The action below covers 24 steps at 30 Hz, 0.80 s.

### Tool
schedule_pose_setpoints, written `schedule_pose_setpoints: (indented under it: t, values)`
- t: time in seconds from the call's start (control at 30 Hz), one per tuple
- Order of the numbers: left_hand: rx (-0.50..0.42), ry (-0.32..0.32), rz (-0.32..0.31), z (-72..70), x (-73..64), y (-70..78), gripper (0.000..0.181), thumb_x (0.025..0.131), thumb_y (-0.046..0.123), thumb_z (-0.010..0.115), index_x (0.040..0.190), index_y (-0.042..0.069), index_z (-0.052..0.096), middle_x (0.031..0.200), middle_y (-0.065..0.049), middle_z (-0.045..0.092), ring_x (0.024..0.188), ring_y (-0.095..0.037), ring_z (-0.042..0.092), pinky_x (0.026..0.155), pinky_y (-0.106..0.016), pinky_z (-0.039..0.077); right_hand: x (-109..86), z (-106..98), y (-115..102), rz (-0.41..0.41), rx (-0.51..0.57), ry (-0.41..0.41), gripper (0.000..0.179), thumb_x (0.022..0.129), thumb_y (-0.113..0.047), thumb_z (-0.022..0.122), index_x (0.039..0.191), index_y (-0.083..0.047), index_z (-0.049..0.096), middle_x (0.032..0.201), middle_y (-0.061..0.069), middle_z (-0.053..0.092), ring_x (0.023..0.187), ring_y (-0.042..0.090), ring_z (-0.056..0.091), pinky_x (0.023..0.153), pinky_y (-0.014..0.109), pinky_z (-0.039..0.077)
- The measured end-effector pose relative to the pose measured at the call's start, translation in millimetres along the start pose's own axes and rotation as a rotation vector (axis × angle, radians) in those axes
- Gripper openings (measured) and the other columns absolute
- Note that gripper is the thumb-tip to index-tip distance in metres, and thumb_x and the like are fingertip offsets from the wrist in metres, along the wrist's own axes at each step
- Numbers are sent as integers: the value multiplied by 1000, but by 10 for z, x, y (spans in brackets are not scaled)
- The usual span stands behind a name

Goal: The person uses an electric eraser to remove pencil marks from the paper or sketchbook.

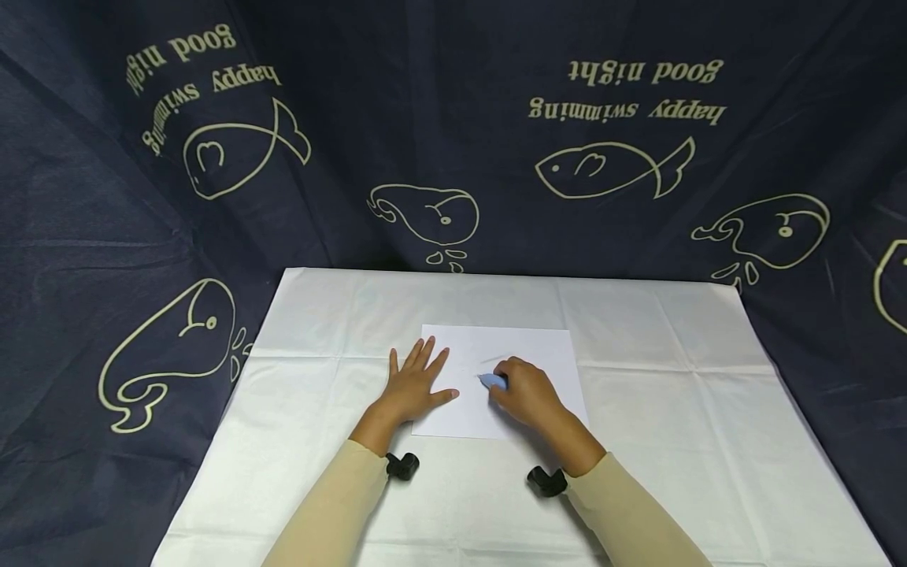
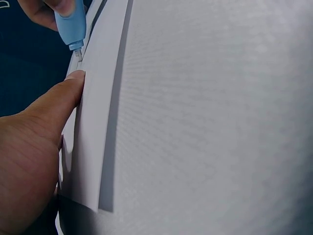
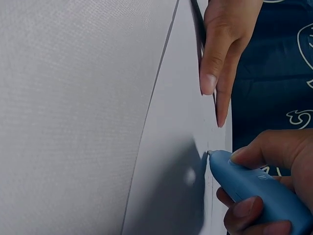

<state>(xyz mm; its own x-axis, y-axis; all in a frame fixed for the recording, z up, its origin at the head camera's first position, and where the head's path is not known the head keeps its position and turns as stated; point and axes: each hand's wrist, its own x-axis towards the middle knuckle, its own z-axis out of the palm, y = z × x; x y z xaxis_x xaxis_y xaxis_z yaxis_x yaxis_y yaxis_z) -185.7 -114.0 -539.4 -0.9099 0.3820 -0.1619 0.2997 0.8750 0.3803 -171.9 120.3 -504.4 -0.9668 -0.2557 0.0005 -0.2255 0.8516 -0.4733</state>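
Observation:
A sheet of white paper point(image 1: 510, 340) lies on the cloth-covered table. My left hand point(image 1: 409, 394) rests flat on its left part with the fingers spread. The right hand point(image 1: 526, 392) grips a light blue electric eraser point(image 1: 492, 381), its tip pointing left toward the paper's middle. Seen from the right wrist, the eraser point(image 3: 259, 191) is wrapped by the fingers, one digit on its raised button, and its narrow tip meets the paper. Faint marks run near that tip. In the left wrist view, the tip of the eraser point(image 2: 72, 24) is just beyond my left thumb point(image 2: 61, 100).
White cloth point(image 1: 673, 441) with fold creases covers the table. A dark blue curtain point(image 1: 453, 118) with fish and whale outlines hangs behind and at both sides. Small black wrist devices point(image 1: 546, 481) are worn at both beige cuffs.

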Motion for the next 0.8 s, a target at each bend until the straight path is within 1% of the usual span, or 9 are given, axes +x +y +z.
schedule_pose_setpoints:
  t: [0.1, 0.27, 0.37, 0.43, 0.63, 0.8]
  values:
    - [-1, 2, 2, 12, 3, -7, 84, 97, 63, 52, 163, 23, 21, 172, -9, 3, 160, -30, 0, 121, -70, -6, 1, 0, 3, 4, -5, 4, 17, 86, -17, 74, 98, -5, 75, 94, 6, 71, 80, 20, 65, 76, 41, 57]
    - [-1, 5, 4, 8, 1, -6, 83, 97, 63, 52, 163, 22, 22, 172, -9, 3, 160, -32, 1, 121, -71, -5, 1, 6, -7, -20, 3, 7, 16, 85, -16, 74, 97, -5, 75, 93, 7, 70, 80, 20, 65, 77, 42, 57]
    - [-4, 10, 8, 10, 4, -9, 82, 98, 62, 53, 163, 22, 23, 172, -10, 4, 160, -32, 1, 121, -71, -5, 8, 15, -5, -20, -2, 16, 15, 85, -16, 74, 96, -5, 75, 92, 7, 70, 77, 19, 64, 76, 41, 56]
    - [1, 4, 7, 11, 8, -11, 83, 97, 63, 52, 163, 23, 22, 172, -9, 4, 160, -31, 1, 121, -71, -5, 11, 18, -5, -17, -4, 21, 15, 85, -15, 74, 96, -5, 75, 92, 7, 70, 77, 19, 64, 75, 41, 56]
    - [10, -2, 4, 9, 10, -12, 83, 97, 65, 51, 163, 23, 21, 172, -9, 3, 160, -30, 0, 121, -70, -5, 9, 22, -9, -24, 13, 1, 14, 86, -15, 73, 96, -5, 75, 91, 6, 70, 77, 18, 64, 74, 40, 56]
    - [9, -5, 3, -4, 1, -6, 83, 97, 64, 51, 163, 23, 21, 172, -9, 3, 160, -31, 1, 121, -71, -5, 19, 25, -15, -21, 13, 14, 14, 86, -15, 74, 96, -5, 74, 92, 7, 70, 77, 18, 63, 74, 40, 56]
